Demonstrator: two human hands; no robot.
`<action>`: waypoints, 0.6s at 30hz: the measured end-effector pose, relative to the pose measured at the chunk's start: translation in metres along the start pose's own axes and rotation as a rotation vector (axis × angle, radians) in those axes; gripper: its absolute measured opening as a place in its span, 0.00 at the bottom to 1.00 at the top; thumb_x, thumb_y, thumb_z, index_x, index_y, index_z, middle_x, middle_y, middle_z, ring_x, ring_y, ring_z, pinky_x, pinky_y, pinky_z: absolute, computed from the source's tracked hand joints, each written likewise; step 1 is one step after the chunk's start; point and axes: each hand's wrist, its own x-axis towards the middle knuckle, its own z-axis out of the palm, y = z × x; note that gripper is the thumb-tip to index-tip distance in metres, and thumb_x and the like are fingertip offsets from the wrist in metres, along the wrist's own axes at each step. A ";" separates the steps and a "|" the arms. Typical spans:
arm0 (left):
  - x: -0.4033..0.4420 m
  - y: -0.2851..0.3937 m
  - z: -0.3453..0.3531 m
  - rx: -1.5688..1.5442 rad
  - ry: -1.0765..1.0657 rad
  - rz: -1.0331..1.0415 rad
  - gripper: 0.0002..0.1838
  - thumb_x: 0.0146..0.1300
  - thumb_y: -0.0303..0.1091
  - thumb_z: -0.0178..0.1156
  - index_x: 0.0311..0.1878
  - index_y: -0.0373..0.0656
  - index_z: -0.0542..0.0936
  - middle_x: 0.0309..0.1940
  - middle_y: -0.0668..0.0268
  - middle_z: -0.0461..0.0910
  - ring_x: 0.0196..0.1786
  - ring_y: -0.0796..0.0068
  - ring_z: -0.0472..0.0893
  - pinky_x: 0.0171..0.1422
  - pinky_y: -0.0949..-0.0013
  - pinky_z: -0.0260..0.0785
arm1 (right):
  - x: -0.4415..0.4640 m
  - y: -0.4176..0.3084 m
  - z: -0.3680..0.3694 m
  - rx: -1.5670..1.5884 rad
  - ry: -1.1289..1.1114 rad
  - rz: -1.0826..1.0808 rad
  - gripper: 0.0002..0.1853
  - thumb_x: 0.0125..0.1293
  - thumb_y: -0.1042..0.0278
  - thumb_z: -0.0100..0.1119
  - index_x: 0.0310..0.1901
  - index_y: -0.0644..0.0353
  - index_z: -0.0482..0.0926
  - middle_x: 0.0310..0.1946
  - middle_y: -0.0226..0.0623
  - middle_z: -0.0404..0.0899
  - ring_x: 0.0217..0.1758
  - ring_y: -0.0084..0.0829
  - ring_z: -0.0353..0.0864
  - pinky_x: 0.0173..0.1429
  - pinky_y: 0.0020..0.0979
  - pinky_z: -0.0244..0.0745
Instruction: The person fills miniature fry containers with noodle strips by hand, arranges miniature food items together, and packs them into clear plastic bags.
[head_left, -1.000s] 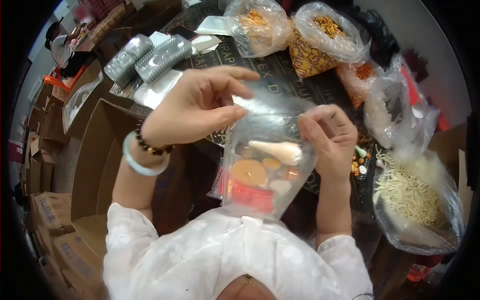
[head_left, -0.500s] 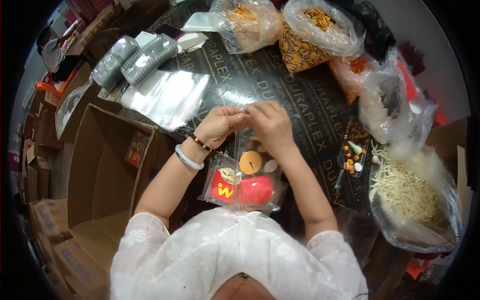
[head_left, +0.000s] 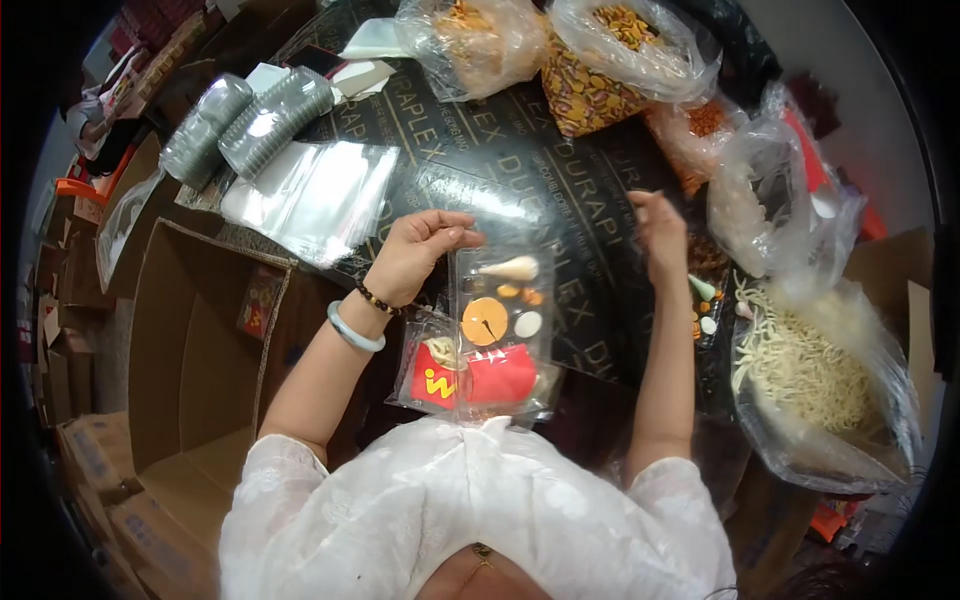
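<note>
My left hand [head_left: 420,252] hovers at the upper left corner of a clear plastic packet [head_left: 543,345]. Its thumb and fingers are a little apart, and I see nothing between them. Inside the packet are a cream cone-shaped piece [head_left: 510,268], an orange disc [head_left: 484,321], a white oval piece [head_left: 528,323] and a red pouch [head_left: 502,374]. Another clear packet holding a red and yellow fries pouch [head_left: 432,378] lies against its left side. My right hand [head_left: 662,238] is over the right of the table, smeared by motion, near a packet of small coloured pieces [head_left: 708,305].
Clear bags [head_left: 375,215] and stacked plastic cups [head_left: 277,122] lie at left, beside an open carton [head_left: 195,340]. Bags of coloured pieces [head_left: 590,90] line the back. At right stands a bag of pale strips [head_left: 805,375]. A person [head_left: 92,125] is far left.
My right hand has left the packet's top edge and swung right. The left hand's fingers have loosened near the packet's corner. The packet's upper contents now show.
</note>
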 end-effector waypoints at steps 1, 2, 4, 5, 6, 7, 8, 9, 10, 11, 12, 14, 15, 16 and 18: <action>0.002 -0.001 0.000 -0.019 -0.011 0.002 0.11 0.68 0.29 0.53 0.50 0.36 0.76 0.43 0.56 0.82 0.49 0.68 0.81 0.58 0.68 0.70 | -0.007 -0.005 0.012 -0.157 -0.090 0.102 0.09 0.67 0.64 0.58 0.41 0.61 0.79 0.24 0.21 0.71 0.26 0.12 0.65 0.29 0.17 0.61; 0.004 0.000 0.001 -0.021 0.000 -0.015 0.10 0.67 0.27 0.54 0.49 0.36 0.76 0.42 0.57 0.82 0.49 0.68 0.81 0.57 0.69 0.71 | -0.004 0.006 0.020 -0.151 -0.269 0.116 0.10 0.66 0.66 0.58 0.44 0.61 0.79 0.27 0.23 0.74 0.28 0.13 0.69 0.32 0.18 0.64; 0.005 0.000 -0.001 -0.048 -0.017 -0.013 0.09 0.67 0.27 0.54 0.48 0.36 0.76 0.42 0.58 0.82 0.49 0.68 0.81 0.56 0.69 0.72 | 0.003 0.022 0.027 -0.059 -0.498 0.125 0.10 0.62 0.71 0.60 0.44 0.61 0.80 0.30 0.24 0.77 0.32 0.15 0.73 0.35 0.19 0.68; 0.005 0.001 -0.001 -0.060 -0.022 -0.009 0.08 0.67 0.26 0.54 0.47 0.36 0.76 0.42 0.58 0.82 0.49 0.68 0.81 0.56 0.69 0.72 | 0.006 0.023 0.029 0.025 -0.550 0.112 0.08 0.60 0.73 0.62 0.42 0.62 0.81 0.31 0.25 0.77 0.33 0.15 0.74 0.36 0.19 0.68; 0.002 0.007 0.001 -0.042 0.001 -0.001 0.08 0.63 0.21 0.52 0.42 0.35 0.79 0.45 0.58 0.82 0.48 0.69 0.81 0.55 0.70 0.71 | 0.007 0.021 0.032 0.111 -0.604 0.095 0.07 0.58 0.76 0.63 0.39 0.62 0.82 0.31 0.25 0.77 0.34 0.16 0.75 0.37 0.19 0.68; -0.005 0.009 0.001 0.081 -0.016 0.078 0.08 0.60 0.20 0.53 0.40 0.35 0.80 0.46 0.57 0.81 0.49 0.69 0.81 0.55 0.70 0.71 | 0.002 0.018 0.029 0.103 -0.658 0.096 0.06 0.57 0.77 0.63 0.37 0.63 0.82 0.31 0.26 0.78 0.35 0.16 0.75 0.37 0.19 0.68; -0.013 0.010 0.000 0.201 -0.034 0.156 0.08 0.58 0.18 0.53 0.37 0.35 0.80 0.47 0.57 0.81 0.49 0.69 0.81 0.55 0.70 0.71 | -0.008 0.012 0.023 0.094 -0.713 0.097 0.05 0.56 0.78 0.63 0.35 0.63 0.82 0.31 0.26 0.78 0.35 0.16 0.75 0.38 0.19 0.68; -0.021 0.012 0.001 0.320 -0.054 0.236 0.08 0.55 0.17 0.53 0.35 0.35 0.81 0.48 0.56 0.80 0.50 0.69 0.81 0.55 0.70 0.71 | -0.019 0.008 0.019 0.083 -0.766 0.098 0.04 0.56 0.80 0.63 0.33 0.64 0.81 0.31 0.27 0.78 0.35 0.17 0.76 0.38 0.19 0.68; -0.029 0.018 0.007 0.579 -0.072 0.377 0.10 0.49 0.12 0.52 0.28 0.35 0.81 0.54 0.54 0.77 0.55 0.67 0.78 0.60 0.69 0.69 | -0.029 0.013 0.021 0.030 -0.772 0.000 0.03 0.54 0.82 0.61 0.30 0.64 0.80 0.30 0.27 0.76 0.34 0.16 0.75 0.37 0.19 0.68; -0.037 0.017 0.010 0.644 -0.102 0.331 0.09 0.47 0.13 0.53 0.27 0.35 0.81 0.57 0.52 0.75 0.57 0.66 0.77 0.62 0.67 0.68 | -0.036 0.021 0.023 -0.083 -0.762 -0.077 0.04 0.52 0.83 0.58 0.29 0.64 0.79 0.27 0.27 0.74 0.32 0.16 0.72 0.35 0.19 0.65; -0.041 0.012 0.012 0.625 -0.109 0.322 0.09 0.47 0.13 0.53 0.26 0.35 0.81 0.59 0.51 0.73 0.57 0.65 0.77 0.63 0.66 0.67 | -0.038 0.030 0.026 -0.099 -0.751 -0.126 0.03 0.51 0.82 0.57 0.27 0.63 0.77 0.26 0.26 0.73 0.29 0.15 0.70 0.32 0.20 0.64; -0.047 -0.005 0.008 0.578 -0.131 0.328 0.08 0.52 0.16 0.54 0.33 0.35 0.80 0.58 0.51 0.72 0.56 0.66 0.77 0.60 0.67 0.70 | -0.044 0.040 0.028 -0.097 -0.727 -0.174 0.02 0.49 0.81 0.54 0.26 0.63 0.75 0.24 0.26 0.71 0.27 0.15 0.69 0.30 0.21 0.63; -0.050 -0.007 0.012 0.380 -0.006 0.223 0.08 0.55 0.18 0.55 0.38 0.35 0.78 0.57 0.52 0.73 0.56 0.68 0.76 0.57 0.69 0.72 | -0.045 0.041 0.029 -0.080 -0.714 -0.177 0.02 0.48 0.81 0.54 0.25 0.64 0.74 0.23 0.27 0.70 0.27 0.16 0.69 0.30 0.21 0.63; -0.052 -0.008 0.018 0.183 0.117 0.119 0.09 0.57 0.19 0.55 0.42 0.34 0.77 0.55 0.53 0.74 0.56 0.69 0.76 0.53 0.70 0.74 | -0.046 0.041 0.029 -0.063 -0.701 -0.184 0.02 0.48 0.81 0.53 0.24 0.64 0.73 0.23 0.28 0.69 0.26 0.16 0.68 0.29 0.21 0.63; -0.049 -0.011 0.031 0.009 0.357 -0.007 0.18 0.63 0.26 0.58 0.55 0.33 0.69 0.47 0.58 0.76 0.51 0.75 0.78 0.41 0.76 0.77 | -0.046 0.045 0.026 -0.098 -0.706 -0.223 0.03 0.46 0.83 0.52 0.24 0.64 0.73 0.25 0.29 0.70 0.28 0.19 0.69 0.30 0.22 0.63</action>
